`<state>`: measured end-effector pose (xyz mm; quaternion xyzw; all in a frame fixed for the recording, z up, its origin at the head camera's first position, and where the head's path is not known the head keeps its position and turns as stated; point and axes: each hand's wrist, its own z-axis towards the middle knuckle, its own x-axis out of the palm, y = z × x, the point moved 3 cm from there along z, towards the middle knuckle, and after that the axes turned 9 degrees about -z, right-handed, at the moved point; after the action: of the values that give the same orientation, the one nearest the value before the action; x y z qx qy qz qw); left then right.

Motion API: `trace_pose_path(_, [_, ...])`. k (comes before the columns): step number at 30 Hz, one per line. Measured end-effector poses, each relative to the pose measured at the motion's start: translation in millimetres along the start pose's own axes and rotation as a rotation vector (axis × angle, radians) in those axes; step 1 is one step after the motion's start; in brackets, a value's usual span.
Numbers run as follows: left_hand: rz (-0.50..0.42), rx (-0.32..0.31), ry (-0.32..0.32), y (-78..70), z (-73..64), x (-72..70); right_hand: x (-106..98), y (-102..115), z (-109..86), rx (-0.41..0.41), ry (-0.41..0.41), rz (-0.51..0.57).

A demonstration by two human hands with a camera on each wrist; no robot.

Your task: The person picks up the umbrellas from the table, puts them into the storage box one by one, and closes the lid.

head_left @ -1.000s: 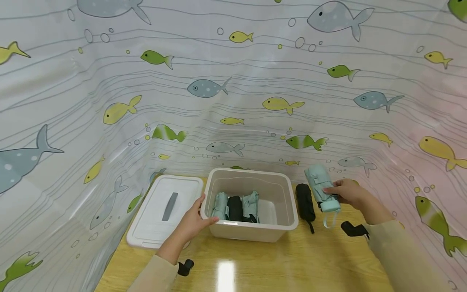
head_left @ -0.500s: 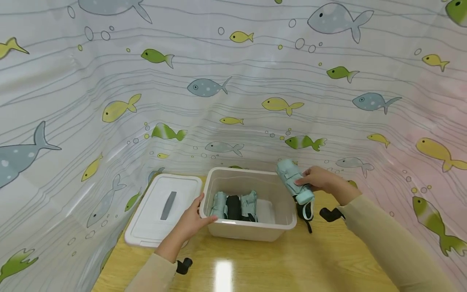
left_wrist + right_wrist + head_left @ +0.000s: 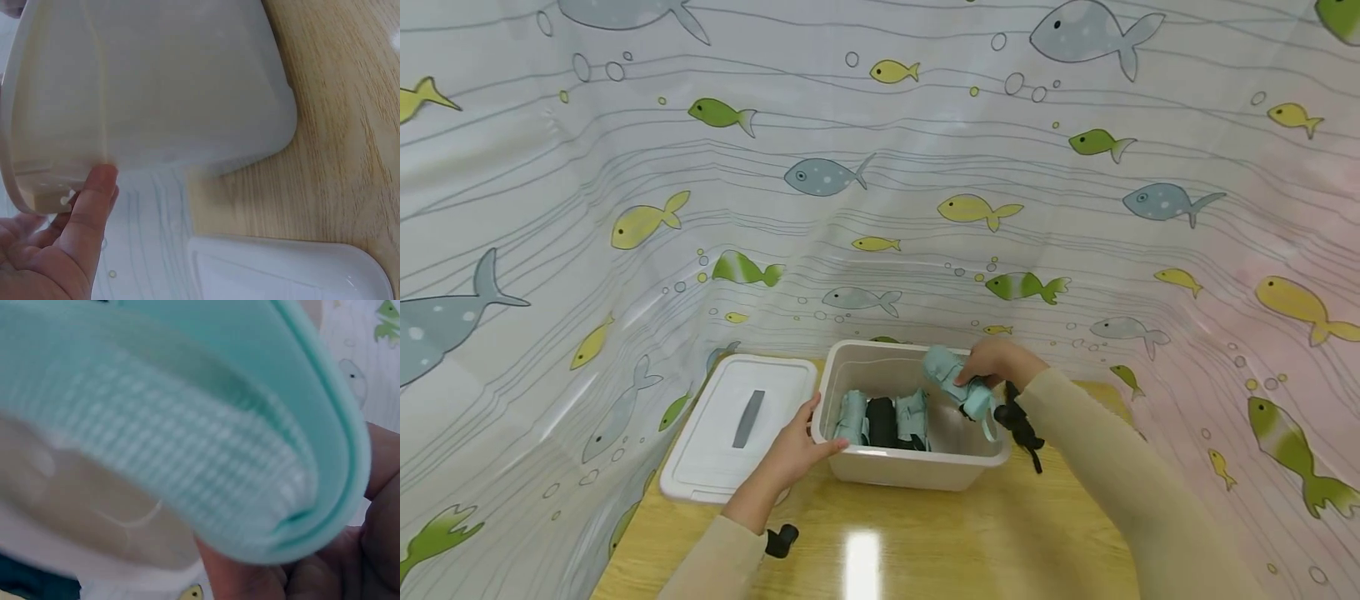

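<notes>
My left hand (image 3: 797,442) grips the left front corner of a beige plastic box (image 3: 910,473), thumb over the rim; the left wrist view shows its fingers (image 3: 94,206) on the outer wall. Above the box's right half, my right hand (image 3: 1003,364) holds a folded pale teal umbrella (image 3: 946,371), tilted, its wrist strap (image 3: 988,429) dangling. The right wrist view has that strap and the umbrella's teal handle end (image 3: 325,456) close up. Inside the box, on the left, a teal umbrella (image 3: 852,417), a black umbrella (image 3: 882,422) and another teal umbrella (image 3: 913,417) lie side by side.
Just right of the box, a folded black umbrella (image 3: 1021,429) lies on the wooden table (image 3: 925,542), partly hidden by my right wrist. The white lid (image 3: 715,450) with a grey handle lies at the left. A fish-print curtain (image 3: 910,167) surrounds the table's back and sides.
My right hand has carried the teal umbrella leftward, from above the black umbrella on the table to over the box's right half. My left hand stays on the box rim.
</notes>
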<state>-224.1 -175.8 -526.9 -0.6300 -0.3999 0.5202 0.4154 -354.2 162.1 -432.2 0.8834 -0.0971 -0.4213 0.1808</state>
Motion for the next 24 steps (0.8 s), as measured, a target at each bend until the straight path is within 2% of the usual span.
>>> trace_pose_path(2, [-0.002,-0.003,-0.002,-0.2,-0.1,-0.9,6,5,7.5,0.005,-0.021,-0.107])
trace_pose_path(4, [-0.006,-0.004,-0.004,-0.5,0.2,-1.6,14,7,14.7,0.034,-0.024,-0.154])
trace_pose_path(8, [-0.007,0.002,0.007,-0.3,1.5,-0.9,31,9,27.5,0.102,-0.001,-0.162])
trace_pose_path(10, [-0.005,0.003,0.008,0.3,1.7,-1.1,38,11,33.5,0.103,0.002,-0.278])
trace_pose_path(14, [-0.01,-0.001,-0.003,1.4,1.4,-2.0,48,15,41.6,0.105,-0.055,-0.44])
trace_pose_path(15, [-0.007,0.0,-0.003,1.4,1.4,-1.7,49,15,42.7,0.114,-0.066,-0.452])
trace_pose_path(16, [-0.009,0.001,0.0,1.4,1.7,-1.1,51,14,43.0,0.136,-0.079,-0.406])
trace_pose_path(18, [-0.012,0.001,0.011,1.1,2.4,0.2,51,12,43.8,0.157,-0.077,-0.397])
trace_pose_path(24, [-0.009,-0.001,0.006,0.7,3.5,2.3,48,10,47.9,0.151,0.018,-0.526])
